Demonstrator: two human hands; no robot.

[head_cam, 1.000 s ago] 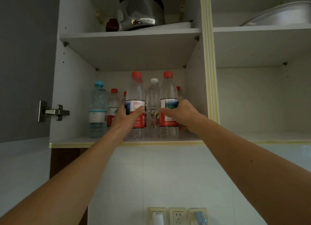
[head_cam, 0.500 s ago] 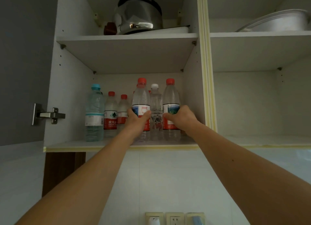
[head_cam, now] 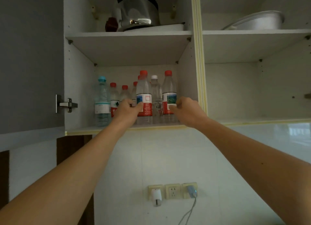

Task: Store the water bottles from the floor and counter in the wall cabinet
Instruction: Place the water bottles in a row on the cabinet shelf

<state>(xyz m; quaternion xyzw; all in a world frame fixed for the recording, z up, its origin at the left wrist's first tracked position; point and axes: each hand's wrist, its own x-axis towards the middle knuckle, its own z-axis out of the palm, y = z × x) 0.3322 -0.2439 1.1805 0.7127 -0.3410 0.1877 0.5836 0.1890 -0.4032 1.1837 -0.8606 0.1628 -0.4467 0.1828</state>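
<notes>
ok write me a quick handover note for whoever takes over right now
Left hand: fingers against the left front bottle, grip looks loose.
Right hand: fingers against the right front bottle, also loose.
Both bottles stand upright at the front of the lower left shelf, a white-capped bottle between them; more bottles stand behind and to the left.
Done: these bottles are stored.
Left: let go; the floor and counter are out of view, so check them for more.
</notes>
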